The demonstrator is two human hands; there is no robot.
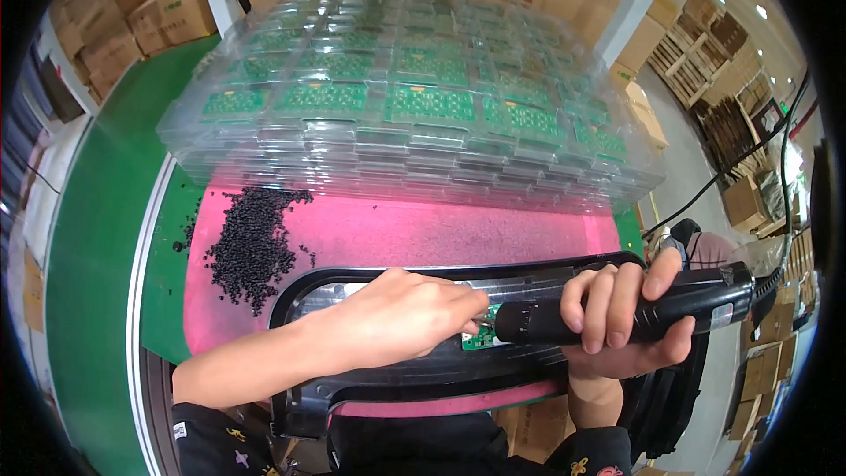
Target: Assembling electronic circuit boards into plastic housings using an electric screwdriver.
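My right hand (617, 313) is wrapped around a black electric screwdriver (538, 322), which lies nearly level with its tip pointing left. At that tip, the fingers of my left hand (405, 313) are pinched together; what they hold is too small and too covered to make out. Just below the fingertips is a small green circuit board (480, 340), partly hidden by my hand and the tool. It sits inside a long, curved black plastic housing (388, 381), over which both my forearms reach.
A pile of small black screw-like parts (251, 242) lies on the pink mat (379, 234), left of the housing. Behind stand stacked clear plastic trays (423, 145) with many green boards. A cable (777, 256) runs from the screwdriver up right. Cardboard boxes (172, 13) line the back.
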